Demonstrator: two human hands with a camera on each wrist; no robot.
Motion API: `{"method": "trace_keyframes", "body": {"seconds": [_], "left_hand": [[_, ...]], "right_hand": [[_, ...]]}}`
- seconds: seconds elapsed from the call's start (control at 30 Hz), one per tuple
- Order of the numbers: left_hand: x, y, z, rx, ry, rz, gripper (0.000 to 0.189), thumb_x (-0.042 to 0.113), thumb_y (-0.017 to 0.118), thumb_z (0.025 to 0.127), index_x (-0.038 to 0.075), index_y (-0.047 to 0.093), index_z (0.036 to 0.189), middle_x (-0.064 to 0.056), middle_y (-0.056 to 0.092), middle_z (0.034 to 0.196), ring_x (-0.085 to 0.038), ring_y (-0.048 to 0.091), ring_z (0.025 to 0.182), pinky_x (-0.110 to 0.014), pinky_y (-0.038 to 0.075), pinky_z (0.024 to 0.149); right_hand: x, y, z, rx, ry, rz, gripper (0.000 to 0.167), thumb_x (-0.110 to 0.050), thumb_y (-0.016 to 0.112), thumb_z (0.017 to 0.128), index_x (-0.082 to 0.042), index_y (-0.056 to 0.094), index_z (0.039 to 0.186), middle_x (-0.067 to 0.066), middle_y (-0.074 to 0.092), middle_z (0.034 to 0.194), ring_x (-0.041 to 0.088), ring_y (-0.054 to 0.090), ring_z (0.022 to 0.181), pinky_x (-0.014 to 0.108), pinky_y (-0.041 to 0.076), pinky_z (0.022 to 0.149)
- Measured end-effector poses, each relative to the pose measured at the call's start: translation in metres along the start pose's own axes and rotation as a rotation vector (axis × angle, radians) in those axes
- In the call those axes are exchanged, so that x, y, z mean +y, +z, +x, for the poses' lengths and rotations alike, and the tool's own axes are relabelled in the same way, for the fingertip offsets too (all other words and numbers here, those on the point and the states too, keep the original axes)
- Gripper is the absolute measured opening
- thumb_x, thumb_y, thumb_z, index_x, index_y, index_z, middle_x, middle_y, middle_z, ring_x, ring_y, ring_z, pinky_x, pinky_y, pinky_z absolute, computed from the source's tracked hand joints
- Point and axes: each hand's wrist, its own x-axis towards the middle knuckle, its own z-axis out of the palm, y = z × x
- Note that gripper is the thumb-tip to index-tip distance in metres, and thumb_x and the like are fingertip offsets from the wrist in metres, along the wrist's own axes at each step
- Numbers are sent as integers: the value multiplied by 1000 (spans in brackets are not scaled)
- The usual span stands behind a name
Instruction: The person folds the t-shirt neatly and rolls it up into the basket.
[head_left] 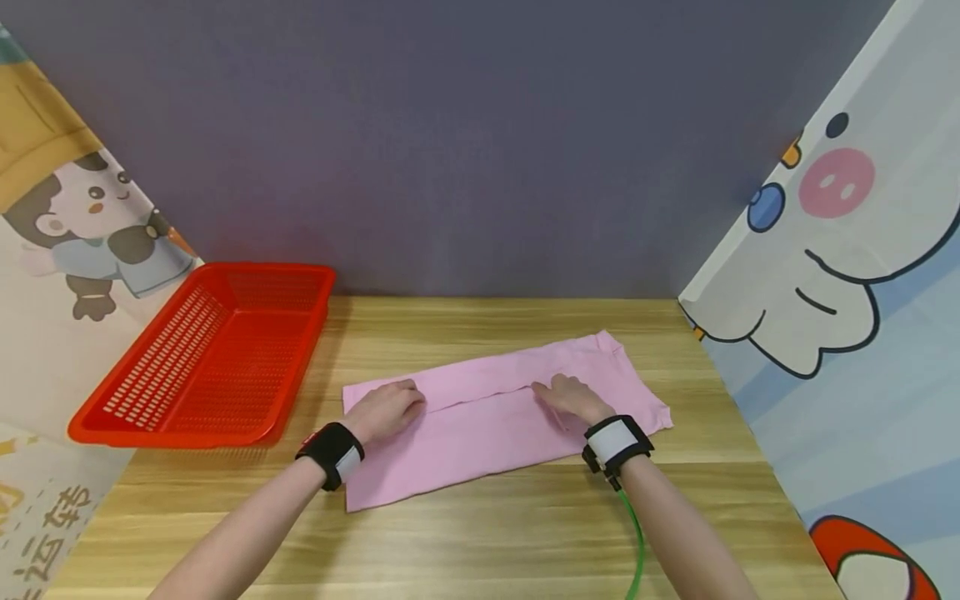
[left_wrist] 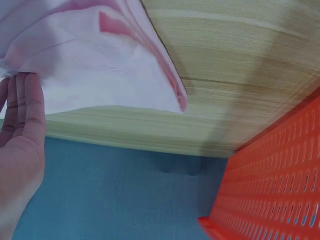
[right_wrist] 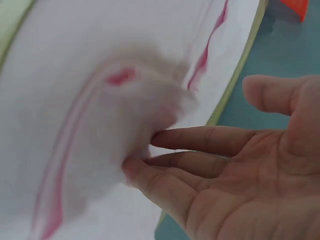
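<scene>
A pink cloth [head_left: 480,446], folded into a long flat strip with a loose edge running along its middle, lies on the wooden table; hems at its right end look like a garment's. My left hand [head_left: 386,410] rests on its left part. In the left wrist view the straight fingers [left_wrist: 34,107] touch the cloth [left_wrist: 100,70] where it creases. Toward the right end, my right hand [head_left: 573,398] touches the cloth near that loose edge. Seen from the right wrist, its fingertips [right_wrist: 137,167] press against a raised, blurred fold [right_wrist: 115,130], the thumb standing apart.
A red plastic basket [head_left: 296,367] with slotted walls stands at the table's left, close to my left forearm. Behind the wooden table [head_left: 480,542] rises a grey-blue panel [head_left: 480,150]. Printed cartoon sheets line both sides. A green cable [head_left: 639,542] hangs from the right wristband.
</scene>
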Motion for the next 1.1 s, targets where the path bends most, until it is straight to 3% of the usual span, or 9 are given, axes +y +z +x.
{"method": "trace_keyframes", "body": {"seconds": [0.17, 0.23, 0.33, 0.4, 0.47, 0.63, 0.8, 0.93, 1.1], "left_hand": [[2, -1, 0, 3, 15, 18, 12, 6, 64, 95, 3, 74, 100, -9, 68, 93, -25, 70, 89, -41, 58, 84], [3, -2, 0, 0, 19, 29, 13, 5, 64, 95, 2, 74, 102, -10, 69, 95, -26, 70, 91, -42, 57, 86], [3, -1, 1, -6, 28, 51, 16, 4, 63, 95, 1, 72, 108, -12, 69, 98, -28, 71, 93, -43, 57, 87], [2, 1, 1, -10, 40, 69, 18, 4, 62, 96, 3, 72, 111, -12, 69, 98, -28, 70, 92, -43, 57, 86], [2, 2, 2, -10, 55, 86, 18, 4, 61, 96, 5, 73, 110, -11, 68, 96, -27, 70, 90, -43, 58, 84], [2, 4, 5, -2, 94, 132, 14, 3, 62, 95, 8, 74, 99, -7, 64, 87, -22, 66, 78, -39, 57, 75], [1, 5, 4, 4, 131, 195, 10, 0, 65, 91, 9, 69, 88, -5, 57, 83, -19, 58, 71, -35, 53, 68], [-1, 7, 3, 1, 138, 230, 13, -1, 66, 90, 9, 73, 95, -8, 62, 95, -24, 61, 85, -39, 56, 73], [-2, 8, 2, -21, 150, 249, 20, 3, 62, 95, 9, 75, 108, -10, 65, 126, -32, 61, 119, -49, 56, 91]], "right_hand": [[-5, 2, 11, -11, -31, -36, 51, -39, 41, 105, -10, 47, 63, 0, 43, 45, 15, 42, 45, 25, 35, 53], [-6, 3, 15, 11, -39, -64, 56, -38, 41, 105, -4, 51, 62, 6, 49, 50, 20, 48, 48, 28, 39, 54], [-9, 6, 19, 50, -28, -95, 57, -37, 40, 105, 12, 64, 87, 27, 65, 87, 40, 62, 89, 43, 51, 81], [-10, 8, 21, 72, -4, -104, 59, -37, 39, 104, 17, 64, 107, 38, 57, 120, 49, 49, 120, 55, 45, 100], [-13, 10, 23, 86, 30, -111, 60, -37, 39, 104, 16, 60, 121, 41, 44, 138, 53, 33, 134, 63, 38, 107], [-20, 9, 25, 94, 102, -139, 59, -40, 39, 103, 10, 60, 127, 37, 45, 136, 52, 35, 132, 68, 38, 105], [-24, 7, 28, 100, 114, -191, 58, -42, 38, 104, 6, 63, 125, 32, 52, 130, 50, 37, 131, 65, 30, 110], [-26, 6, 31, 104, 109, -215, 58, -43, 38, 104, 5, 64, 122, 30, 54, 127, 49, 35, 130, 62, 28, 110], [-26, 6, 31, 95, 125, -212, 60, -43, 35, 104, 4, 57, 134, 31, 50, 139, 52, 36, 135, 66, 26, 112]]}}
